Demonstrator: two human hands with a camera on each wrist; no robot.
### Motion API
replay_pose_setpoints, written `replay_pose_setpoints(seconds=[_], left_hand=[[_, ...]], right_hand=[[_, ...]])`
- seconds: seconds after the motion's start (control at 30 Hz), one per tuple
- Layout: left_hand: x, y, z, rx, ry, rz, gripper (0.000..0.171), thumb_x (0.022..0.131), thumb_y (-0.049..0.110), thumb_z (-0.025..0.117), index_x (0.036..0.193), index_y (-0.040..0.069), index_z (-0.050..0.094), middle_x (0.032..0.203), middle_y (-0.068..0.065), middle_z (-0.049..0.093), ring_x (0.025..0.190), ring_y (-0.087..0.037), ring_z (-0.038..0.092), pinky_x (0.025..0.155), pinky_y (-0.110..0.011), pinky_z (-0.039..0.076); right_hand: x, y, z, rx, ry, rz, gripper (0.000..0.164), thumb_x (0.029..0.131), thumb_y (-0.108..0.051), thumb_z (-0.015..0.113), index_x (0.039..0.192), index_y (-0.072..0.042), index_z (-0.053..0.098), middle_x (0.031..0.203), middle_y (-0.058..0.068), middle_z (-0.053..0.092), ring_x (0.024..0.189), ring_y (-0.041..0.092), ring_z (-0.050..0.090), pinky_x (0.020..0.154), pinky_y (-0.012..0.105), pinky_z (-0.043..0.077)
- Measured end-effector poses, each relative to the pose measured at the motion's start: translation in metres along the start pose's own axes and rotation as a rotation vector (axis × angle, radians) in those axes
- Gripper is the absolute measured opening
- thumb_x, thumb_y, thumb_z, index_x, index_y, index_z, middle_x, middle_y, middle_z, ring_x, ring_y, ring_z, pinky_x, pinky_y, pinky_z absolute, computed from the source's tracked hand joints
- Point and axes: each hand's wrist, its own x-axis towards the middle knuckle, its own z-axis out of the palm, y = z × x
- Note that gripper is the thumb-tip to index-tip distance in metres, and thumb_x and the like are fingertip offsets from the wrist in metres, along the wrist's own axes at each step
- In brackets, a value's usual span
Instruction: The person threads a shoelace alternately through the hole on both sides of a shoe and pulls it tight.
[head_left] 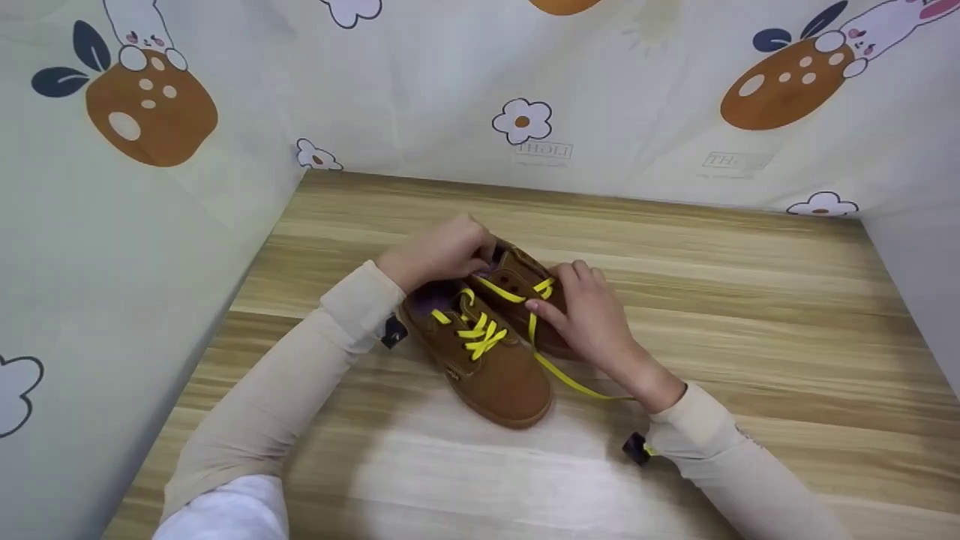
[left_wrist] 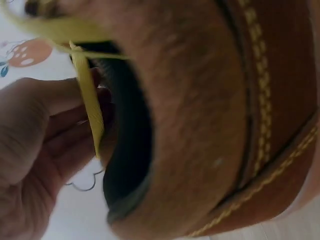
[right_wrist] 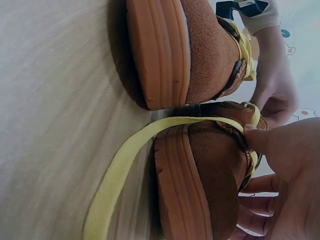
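Observation:
Two brown low-cut shoes with yellow laces stand side by side on the table. The nearer shoe is laced crosswise over its tongue. Partly behind it, the farther shoe has a long loose yellow shoelace trailing toward the right wrist. My left hand curls its fingers at the farther shoe's collar, its fingertips partly hidden there. My right hand holds the farther shoe near its lace holes, the thumb on the lace and the fingers along the far side. In the left wrist view, the nearer shoe blocks much.
The wood-grain table extends around the shoes. A printed curtain stands behind the table and along its sides. Each wrist carries a small black camera, such as the right one.

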Motion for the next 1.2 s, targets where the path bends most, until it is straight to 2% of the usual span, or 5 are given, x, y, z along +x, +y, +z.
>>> replay_pose_setpoints(seconds=[0.2,0.43,0.6,0.77,1.2], left_hand=[[0.008,0.002,0.013,0.029,-0.067,-0.022,0.02,0.093,0.005,0.06,0.074,0.005,0.068,0.075,-0.008,0.069,0.065,-0.019,0.053,0.066,-0.034,0.049],[-0.002,0.036,-0.015,0.098,0.187,-0.018,0.011,0.091,0.017,0.064,0.086,0.011,0.072,0.085,-0.003,0.071,0.078,-0.022,0.065,0.071,-0.037,0.055],[0.0,0.08,-0.019,0.105,0.034,0.196,0.01,0.089,0.018,0.067,0.093,0.018,0.075,0.091,0.002,0.071,0.087,-0.017,0.064,0.072,-0.034,0.055],[0.003,0.089,-0.006,0.121,-0.045,0.216,0.015,0.09,0.012,0.064,0.097,0.019,0.075,0.096,0.001,0.072,0.096,-0.018,0.064,0.075,-0.034,0.056],[0.003,0.077,-0.008,0.09,0.143,-0.013,0.018,0.098,0.018,0.057,0.103,0.017,0.074,0.097,0.001,0.073,0.091,-0.019,0.067,0.076,-0.035,0.057]], right_hand=[[-0.009,0.005,-0.009,0.048,-0.011,-0.015,0.062,0.09,-0.043,0.069,0.134,-0.003,0.052,0.126,0.018,0.058,0.108,0.033,0.059,0.093,0.049,0.049],[-0.027,0.016,-0.045,-0.001,-0.102,-0.052,0.012,0.091,-0.02,0.07,0.094,-0.009,0.069,0.088,0.004,0.07,0.073,0.017,0.062,0.067,0.036,0.052],[-0.045,0.021,-0.064,-0.194,-0.377,-0.117,0.018,0.076,-0.01,0.07,0.061,-0.018,0.062,0.058,-0.008,0.054,0.056,0.009,0.046,0.05,0.027,0.039],[-0.06,0.021,-0.05,-0.342,-0.511,-0.104,0.021,0.063,-0.009,0.075,0.056,-0.019,0.058,0.055,-0.006,0.052,0.053,0.013,0.045,0.046,0.031,0.038],[-0.048,0.01,-0.054,-0.021,-0.038,-0.174,0.007,0.084,-0.006,0.065,0.086,-0.012,0.062,0.074,0.0,0.072,0.062,0.01,0.065,0.054,0.028,0.052]])
